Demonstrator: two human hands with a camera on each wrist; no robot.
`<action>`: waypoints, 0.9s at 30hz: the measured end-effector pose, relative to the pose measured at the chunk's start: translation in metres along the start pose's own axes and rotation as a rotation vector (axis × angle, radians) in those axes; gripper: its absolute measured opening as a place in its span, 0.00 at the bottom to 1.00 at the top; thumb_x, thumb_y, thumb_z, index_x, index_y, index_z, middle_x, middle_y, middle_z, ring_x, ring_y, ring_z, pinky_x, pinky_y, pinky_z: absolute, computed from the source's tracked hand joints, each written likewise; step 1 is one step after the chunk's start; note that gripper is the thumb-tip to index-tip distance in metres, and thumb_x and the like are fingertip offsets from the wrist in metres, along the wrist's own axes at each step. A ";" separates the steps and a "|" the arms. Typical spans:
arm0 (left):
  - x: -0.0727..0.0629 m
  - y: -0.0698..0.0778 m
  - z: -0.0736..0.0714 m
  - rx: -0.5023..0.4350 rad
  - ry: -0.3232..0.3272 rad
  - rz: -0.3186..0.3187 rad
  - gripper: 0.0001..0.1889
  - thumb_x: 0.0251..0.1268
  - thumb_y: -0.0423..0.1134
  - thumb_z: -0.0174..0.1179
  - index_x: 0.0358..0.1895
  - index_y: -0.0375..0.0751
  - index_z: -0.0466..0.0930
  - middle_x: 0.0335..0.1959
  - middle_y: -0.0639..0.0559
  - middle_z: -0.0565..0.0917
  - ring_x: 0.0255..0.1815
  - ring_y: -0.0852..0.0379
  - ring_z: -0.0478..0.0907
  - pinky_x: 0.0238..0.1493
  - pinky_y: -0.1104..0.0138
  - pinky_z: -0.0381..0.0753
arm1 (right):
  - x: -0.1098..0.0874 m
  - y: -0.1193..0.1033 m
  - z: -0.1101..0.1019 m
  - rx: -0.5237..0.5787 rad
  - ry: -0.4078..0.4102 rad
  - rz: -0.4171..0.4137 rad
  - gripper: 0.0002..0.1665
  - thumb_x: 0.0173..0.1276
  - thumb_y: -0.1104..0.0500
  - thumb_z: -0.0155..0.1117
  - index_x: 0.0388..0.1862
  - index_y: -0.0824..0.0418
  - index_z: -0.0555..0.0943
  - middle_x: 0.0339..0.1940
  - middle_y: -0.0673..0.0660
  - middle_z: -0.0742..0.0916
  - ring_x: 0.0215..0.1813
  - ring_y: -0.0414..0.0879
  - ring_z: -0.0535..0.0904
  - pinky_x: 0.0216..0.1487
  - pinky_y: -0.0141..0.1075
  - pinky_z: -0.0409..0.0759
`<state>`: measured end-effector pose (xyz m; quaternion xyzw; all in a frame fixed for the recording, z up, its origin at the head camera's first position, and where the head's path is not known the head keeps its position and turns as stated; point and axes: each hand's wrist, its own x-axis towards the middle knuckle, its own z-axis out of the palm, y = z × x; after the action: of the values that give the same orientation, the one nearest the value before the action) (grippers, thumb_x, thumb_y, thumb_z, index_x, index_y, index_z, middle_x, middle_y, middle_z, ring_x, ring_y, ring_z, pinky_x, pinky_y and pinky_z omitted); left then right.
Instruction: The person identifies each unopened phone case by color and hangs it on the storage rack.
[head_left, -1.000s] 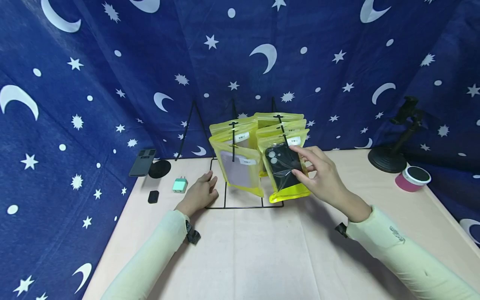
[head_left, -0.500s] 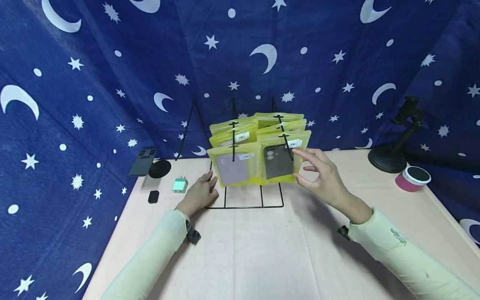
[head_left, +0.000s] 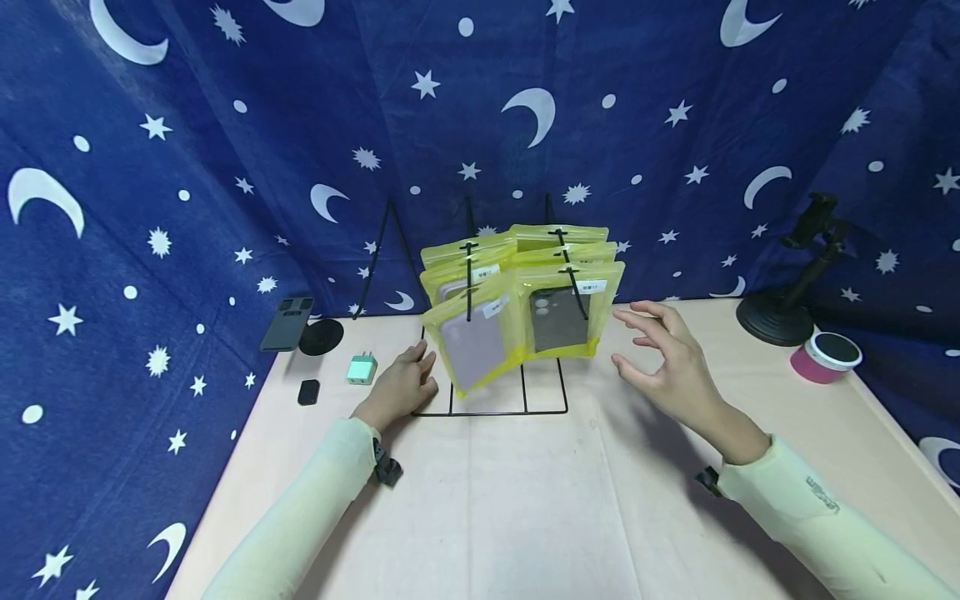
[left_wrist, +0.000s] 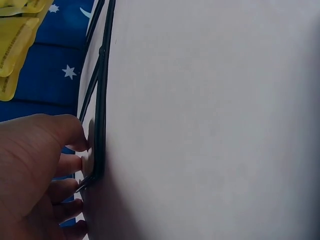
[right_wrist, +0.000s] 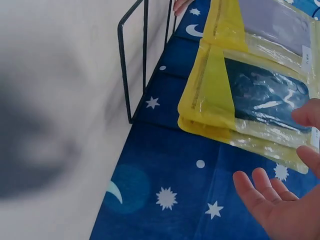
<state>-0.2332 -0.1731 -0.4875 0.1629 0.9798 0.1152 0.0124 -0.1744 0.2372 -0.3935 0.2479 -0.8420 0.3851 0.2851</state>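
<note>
Yellow zip bags hang in two columns on the prongs of a black wire display rack (head_left: 489, 413). The front left bag (head_left: 474, 342) shows a pale purple phone case and hangs tilted. In the front right bag (head_left: 561, 321) is a dark phone case with camera holes; it also shows in the right wrist view. My left hand (head_left: 401, 385) holds the rack's base wire at the left front corner, its fingers curled at the wire in the left wrist view. My right hand (head_left: 671, 367) is just right of the front right bag, fingers spread and holding nothing.
Left of the rack are a phone on a round-based stand (head_left: 287, 323), a mint charger plug (head_left: 362, 369) and a small black item (head_left: 308, 392). At right stand a black stand (head_left: 780, 308) and a pink-and-white tub (head_left: 825, 358). A starry blue cloth (head_left: 645, 208) hangs behind.
My right hand lets go of the front right bag and draws away to the right. That bag swings back to hang from its prong; the front left bag sways. My left hand stays put.
</note>
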 end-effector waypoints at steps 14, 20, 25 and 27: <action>-0.009 -0.017 -0.014 -0.194 -0.117 0.084 0.32 0.74 0.46 0.54 0.75 0.35 0.62 0.81 0.36 0.55 0.81 0.37 0.56 0.79 0.47 0.60 | -0.021 0.003 -0.021 0.000 -0.011 -0.023 0.35 0.44 0.78 0.75 0.56 0.67 0.83 0.56 0.64 0.84 0.59 0.22 0.73 0.52 0.12 0.75; -0.025 -0.016 -0.028 -0.186 -0.054 0.141 0.31 0.71 0.43 0.57 0.72 0.30 0.66 0.76 0.32 0.64 0.78 0.37 0.62 0.77 0.47 0.62 | -0.032 -0.003 -0.028 -0.038 -0.102 -0.064 0.32 0.45 0.76 0.74 0.53 0.66 0.83 0.52 0.59 0.86 0.57 0.25 0.76 0.49 0.15 0.78; -0.040 -0.008 -0.041 -0.143 -0.016 0.185 0.30 0.71 0.42 0.57 0.72 0.32 0.67 0.75 0.34 0.67 0.77 0.38 0.64 0.76 0.47 0.66 | -0.038 -0.011 -0.029 -0.097 -0.167 -0.060 0.29 0.48 0.73 0.75 0.52 0.63 0.84 0.50 0.54 0.87 0.50 0.36 0.80 0.45 0.18 0.80; -0.048 -0.004 -0.045 -0.114 0.002 0.203 0.29 0.71 0.42 0.58 0.72 0.34 0.68 0.75 0.37 0.68 0.77 0.39 0.65 0.75 0.47 0.67 | -0.039 -0.014 -0.030 -0.105 -0.187 -0.068 0.29 0.48 0.73 0.75 0.53 0.62 0.84 0.50 0.53 0.87 0.49 0.39 0.81 0.44 0.19 0.80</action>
<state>-0.1923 -0.2023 -0.4449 0.2601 0.9502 0.1717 0.0088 -0.1293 0.2601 -0.3962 0.2959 -0.8751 0.3056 0.2309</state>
